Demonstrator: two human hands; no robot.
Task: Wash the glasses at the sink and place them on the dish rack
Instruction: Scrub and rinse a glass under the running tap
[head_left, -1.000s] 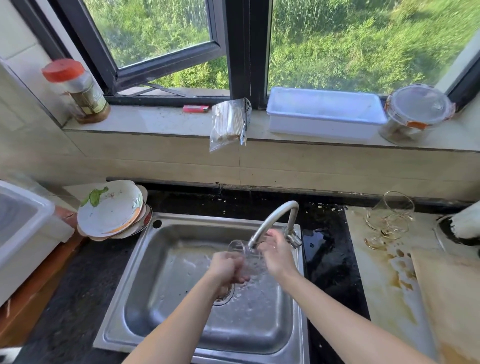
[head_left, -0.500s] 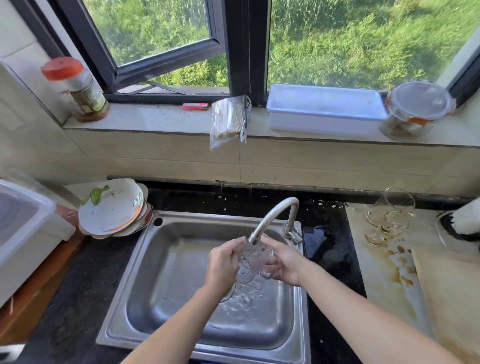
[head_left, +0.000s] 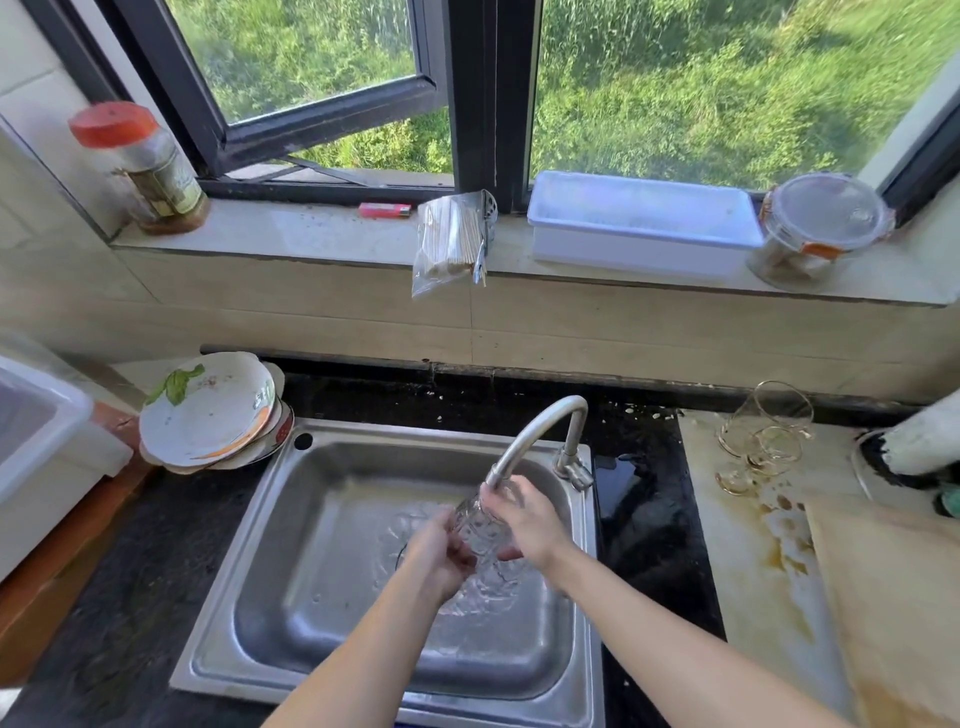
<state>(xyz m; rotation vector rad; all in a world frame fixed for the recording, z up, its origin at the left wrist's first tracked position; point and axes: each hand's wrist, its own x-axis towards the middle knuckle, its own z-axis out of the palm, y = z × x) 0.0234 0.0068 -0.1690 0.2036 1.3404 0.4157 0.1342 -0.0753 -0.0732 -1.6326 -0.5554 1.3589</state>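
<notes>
A clear patterned glass (head_left: 482, 525) is held under the curved faucet (head_left: 535, 441), with water running over it into the steel sink (head_left: 322, 597). My left hand (head_left: 439, 551) grips the glass from the left and below. My right hand (head_left: 524, 519) curls round its right side, just under the spout. Two gold-rimmed stemmed glasses (head_left: 763, 436) lie on their sides on the pale counter to the right of the sink. A white tray-like rack (head_left: 644, 223) sits on the window sill.
Dirty plates (head_left: 208, 410) are stacked at the sink's back left corner. A white bin (head_left: 36, 441) stands far left. On the sill are a red-lidded jar (head_left: 140, 166), a lighter (head_left: 384, 209), bagged chopsticks (head_left: 449, 239) and a lidded glass container (head_left: 821, 228). A wooden board (head_left: 893, 597) lies right.
Both hands have turned the glass under the stream; it now points up toward the spout, and the right hand has shifted from its top to its right side.
</notes>
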